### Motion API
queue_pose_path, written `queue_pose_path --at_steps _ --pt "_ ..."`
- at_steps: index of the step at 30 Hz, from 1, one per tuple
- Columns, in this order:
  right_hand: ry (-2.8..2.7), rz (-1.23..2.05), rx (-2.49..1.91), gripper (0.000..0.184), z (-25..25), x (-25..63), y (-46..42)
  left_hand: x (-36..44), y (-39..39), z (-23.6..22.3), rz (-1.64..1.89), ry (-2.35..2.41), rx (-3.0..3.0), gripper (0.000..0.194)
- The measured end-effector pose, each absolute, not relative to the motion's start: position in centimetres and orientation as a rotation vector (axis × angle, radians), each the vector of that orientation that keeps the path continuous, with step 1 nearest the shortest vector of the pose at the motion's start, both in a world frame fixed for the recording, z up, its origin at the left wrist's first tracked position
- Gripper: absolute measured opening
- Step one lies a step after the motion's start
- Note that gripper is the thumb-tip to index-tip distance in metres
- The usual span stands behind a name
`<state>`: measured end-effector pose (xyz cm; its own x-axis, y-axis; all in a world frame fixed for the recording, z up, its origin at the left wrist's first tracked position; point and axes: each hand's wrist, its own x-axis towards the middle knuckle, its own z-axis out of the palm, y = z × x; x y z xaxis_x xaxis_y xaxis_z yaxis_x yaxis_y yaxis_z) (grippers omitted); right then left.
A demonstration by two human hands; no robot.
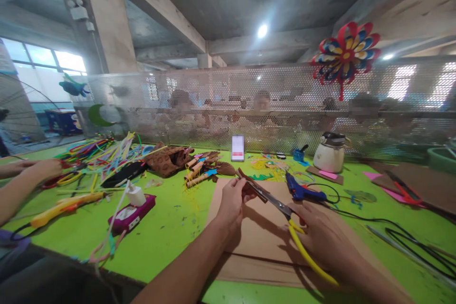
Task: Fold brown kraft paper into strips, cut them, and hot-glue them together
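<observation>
My left hand (pixel 233 198) pinches a small strip of dark brown material (pixel 257 192), perhaps paper or card, in front of me. In my right hand (pixel 317 228) is a pair of scissors (pixel 277 203) with yellow handles, its blades lying along the brown strip. Whether the blades are parted is hard to make out. Under both hands lies a sheet of light brown cardboard (pixel 261 235). A blue glue gun (pixel 302 190) rests just beyond my right hand. Past my left hand are several brown rolled tubes (pixel 201 178) with blue and yellow bits.
A purple power strip (pixel 132 213) and a yellow glue gun (pixel 67 208) lie at left, near another person's hand (pixel 46 173). Colourful craft stems (pixel 103 156) are heaped behind. A phone (pixel 237 147) and a kettle (pixel 329 152) stand by the mesh panel (pixel 213 104). Red-handled scissors (pixel 406 192) lie right.
</observation>
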<state>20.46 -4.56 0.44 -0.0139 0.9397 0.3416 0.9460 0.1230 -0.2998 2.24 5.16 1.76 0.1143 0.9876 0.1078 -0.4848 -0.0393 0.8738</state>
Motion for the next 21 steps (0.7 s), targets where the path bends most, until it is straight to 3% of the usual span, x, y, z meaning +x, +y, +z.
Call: queue_pose_path --at_steps 21 --pt "-1.988 0.109 -1.848 0.036 0.73 19.83 -5.06 2.27 5.2 1.51 1.316 0.699 0.947 0.015"
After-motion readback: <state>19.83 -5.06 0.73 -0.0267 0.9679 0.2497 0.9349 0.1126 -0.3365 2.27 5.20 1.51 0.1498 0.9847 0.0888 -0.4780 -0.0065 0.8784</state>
